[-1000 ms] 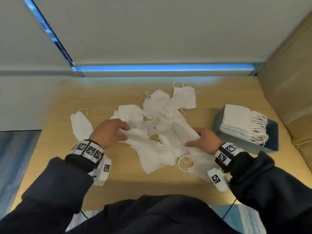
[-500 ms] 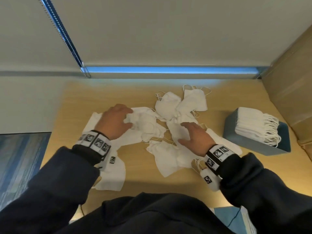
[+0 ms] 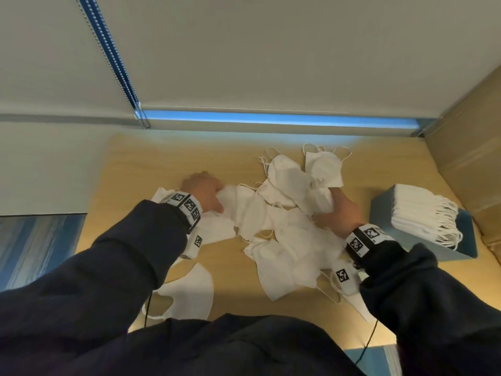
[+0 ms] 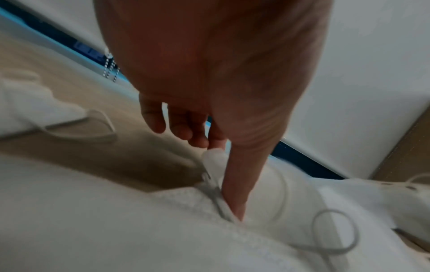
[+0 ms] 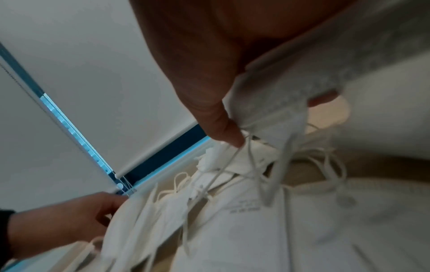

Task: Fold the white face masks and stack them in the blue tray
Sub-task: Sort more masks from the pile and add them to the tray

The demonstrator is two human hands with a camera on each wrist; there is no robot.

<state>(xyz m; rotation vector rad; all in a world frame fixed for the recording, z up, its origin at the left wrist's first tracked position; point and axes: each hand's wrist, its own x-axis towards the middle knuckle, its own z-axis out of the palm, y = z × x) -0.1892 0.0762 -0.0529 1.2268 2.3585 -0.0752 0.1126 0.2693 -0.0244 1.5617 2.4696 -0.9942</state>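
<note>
Several loose white face masks (image 3: 287, 256) lie in a heap on the wooden table (image 3: 162, 161). My left hand (image 3: 214, 195) pinches the left end of one white mask (image 3: 250, 213); in the left wrist view, thumb and forefinger of the left hand (image 4: 217, 162) close on that mask's edge (image 4: 211, 165). My right hand (image 3: 329, 206) grips the bunched end of a mask and its ear loops; the right hand (image 5: 242, 128) holds this mask (image 5: 279, 103) lifted off the heap. The blue tray (image 3: 379, 213) stands at the right with a stack of folded masks (image 3: 417, 210).
Two more masks (image 3: 322, 166) lie at the back of the table, and another mask (image 3: 189, 294) by the front left edge. A cardboard box (image 3: 471, 164) stands close behind the tray on the right. A blind with a bead chain (image 3: 108, 50) hangs behind the table.
Both hands have moved away from me across the heap. They lay on the masks before; now each pinches a mask end, and the right hand has lifted its end.
</note>
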